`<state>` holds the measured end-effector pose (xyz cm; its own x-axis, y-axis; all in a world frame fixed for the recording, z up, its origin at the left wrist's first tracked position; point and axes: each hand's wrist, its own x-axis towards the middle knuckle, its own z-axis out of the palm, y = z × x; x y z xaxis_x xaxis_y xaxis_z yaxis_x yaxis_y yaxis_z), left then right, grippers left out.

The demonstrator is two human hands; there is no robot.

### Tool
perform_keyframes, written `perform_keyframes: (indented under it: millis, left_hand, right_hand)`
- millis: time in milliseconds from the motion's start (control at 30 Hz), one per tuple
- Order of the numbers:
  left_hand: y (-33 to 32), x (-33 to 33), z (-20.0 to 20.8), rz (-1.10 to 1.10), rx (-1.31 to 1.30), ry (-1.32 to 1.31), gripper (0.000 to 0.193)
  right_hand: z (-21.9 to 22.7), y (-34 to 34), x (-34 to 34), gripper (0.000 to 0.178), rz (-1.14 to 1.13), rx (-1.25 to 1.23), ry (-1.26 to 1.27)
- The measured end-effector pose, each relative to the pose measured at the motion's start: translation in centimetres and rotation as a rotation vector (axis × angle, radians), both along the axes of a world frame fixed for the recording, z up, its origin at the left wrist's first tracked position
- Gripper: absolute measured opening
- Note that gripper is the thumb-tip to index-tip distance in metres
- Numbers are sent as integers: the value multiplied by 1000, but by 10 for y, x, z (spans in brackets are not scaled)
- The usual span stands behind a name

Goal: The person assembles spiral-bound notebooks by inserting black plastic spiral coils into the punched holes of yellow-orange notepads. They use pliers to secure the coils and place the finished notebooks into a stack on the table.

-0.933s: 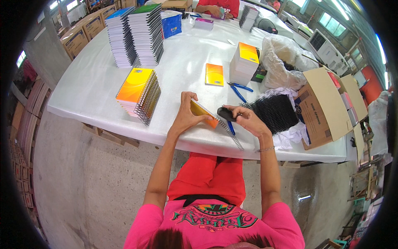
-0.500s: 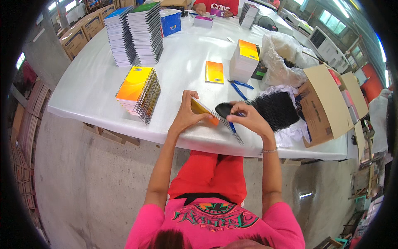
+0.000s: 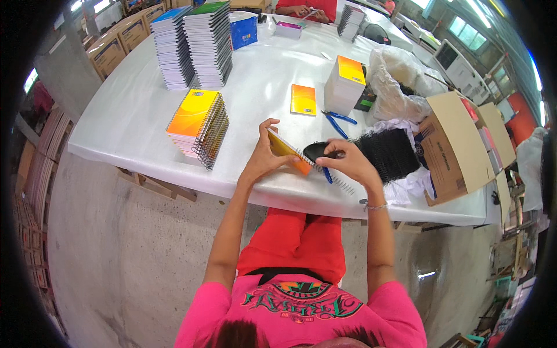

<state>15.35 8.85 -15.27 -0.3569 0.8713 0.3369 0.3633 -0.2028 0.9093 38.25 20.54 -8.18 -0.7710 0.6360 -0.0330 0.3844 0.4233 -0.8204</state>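
My left hand (image 3: 266, 155) is closed on a small yellow-and-orange notebook (image 3: 288, 152), holding it tilted near the table's front edge. A thin spiral coil (image 3: 343, 183) runs along the notebook's edge, and its free end sticks out to the right. My right hand (image 3: 343, 160) pinches a black rounded object (image 3: 316, 152) against the coil; its exact kind I cannot tell. A blue strip (image 3: 328, 175), perhaps a tool handle, shows under these fingers. Beyond my hands lie a loose orange notebook (image 3: 303, 100) and blue-handled pliers (image 3: 336, 123).
Coil-bound yellow notebooks (image 3: 194, 124) are stacked at left, with tall notebook stacks (image 3: 207, 46) behind. Unbound ones (image 3: 346, 84) stand at right. Black coils (image 3: 386, 155) lie beside an open cardboard box (image 3: 452, 153). Across the table (image 3: 127, 110), a person's hands (image 3: 310, 13) hold something small.
The notebook and both hands have shifted slightly in view. The coil's free end now points more to the right. Across the table, the person no longer holds the purple item.
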Motion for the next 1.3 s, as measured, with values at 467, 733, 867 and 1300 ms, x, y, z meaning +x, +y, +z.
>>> perform_keyframes:
  millis: [467,733,867,1300]
  left_hand:
    - [0,0,2,-32,4,-40,112]
    - [0,2,5,-63,-51,-52,111]
    - [-2,-2,1,-28,-44,-12,112]
    - [-3,1,2,-68,-57,-54,107]
  right_hand:
    - [11,11,0,39,-258,146,20]
    - [-17,18,-15,41,-167,575,-88]
    - [23,11,-20,34,-17,-300,231]
    - [-2,22,-33,42,129,137,-166]
